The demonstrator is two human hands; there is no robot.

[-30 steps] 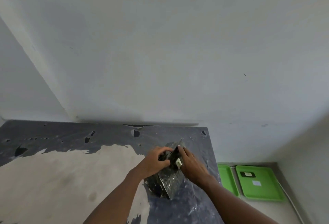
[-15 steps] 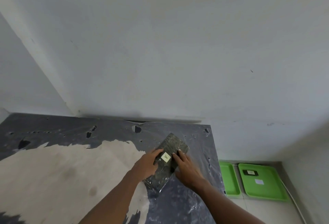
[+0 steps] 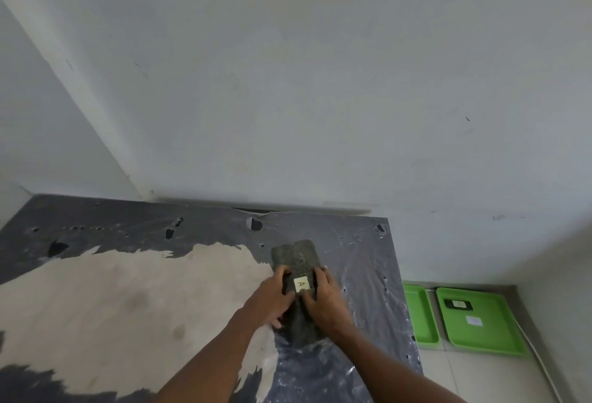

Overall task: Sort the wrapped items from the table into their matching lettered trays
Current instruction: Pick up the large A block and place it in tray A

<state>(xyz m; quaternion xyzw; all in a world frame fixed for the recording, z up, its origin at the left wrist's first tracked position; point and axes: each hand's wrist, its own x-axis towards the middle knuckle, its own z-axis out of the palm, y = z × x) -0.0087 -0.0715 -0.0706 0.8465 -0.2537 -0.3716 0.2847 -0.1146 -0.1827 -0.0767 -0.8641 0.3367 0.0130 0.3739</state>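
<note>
A dark wrapped item [image 3: 296, 258] lies lengthwise on the table [image 3: 128, 290], near its right side. A small white label marked "A" [image 3: 301, 284] faces up on it. My left hand [image 3: 272, 298] grips its left edge and my right hand [image 3: 323, 301] grips its right edge, fingers curled onto the top beside the label. The item's near end shows between my wrists. Two green trays stand on the floor to the right: one [image 3: 480, 335] holds a dark item [image 3: 458, 304] and a white label [image 3: 474, 320]; the other [image 3: 419, 316] is partly hidden by the table edge.
The table has a torn dark plastic cover [image 3: 358, 274] with bare pale wood showing at the left. White walls close the back and left. The tiled floor [image 3: 480, 377] runs along the table's right side, with a wall at the far right.
The wrapped item has been turned from a tilted, raised pose to lie flat and straight, label up. Both hands have stayed on it, shifting to its sides.
</note>
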